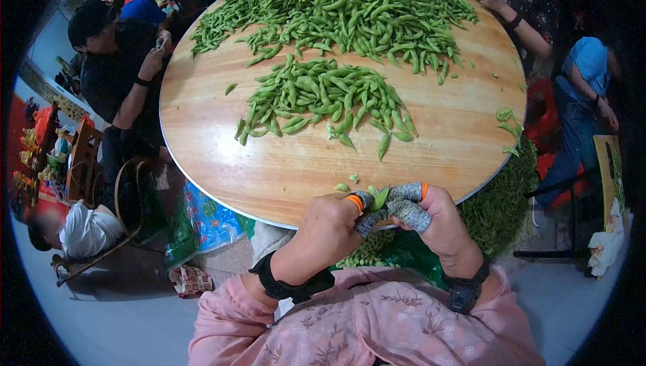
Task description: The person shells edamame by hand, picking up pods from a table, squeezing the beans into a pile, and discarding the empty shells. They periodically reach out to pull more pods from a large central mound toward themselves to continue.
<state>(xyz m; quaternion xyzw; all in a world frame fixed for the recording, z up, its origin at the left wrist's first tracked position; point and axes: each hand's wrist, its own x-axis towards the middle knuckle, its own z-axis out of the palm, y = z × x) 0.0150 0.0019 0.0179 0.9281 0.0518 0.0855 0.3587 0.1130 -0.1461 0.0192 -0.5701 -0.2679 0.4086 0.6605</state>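
Near the front edge of the round wooden table, a green edamame pod is pinched between the fingertips of both hands. My left hand is closed on it from the left and my right hand from the right. Grey knitted finger covers with orange bands wrap several fingertips. Just beyond my hands lie a few bits of pod on the wood. Shelled beans show below the table edge, partly hidden by my hands.
A small pile of pods lies mid-table, with a larger heap behind. Some shells rest at the right edge. Discarded shells are piled on the floor at right. People sit left and right; a chair stands left.
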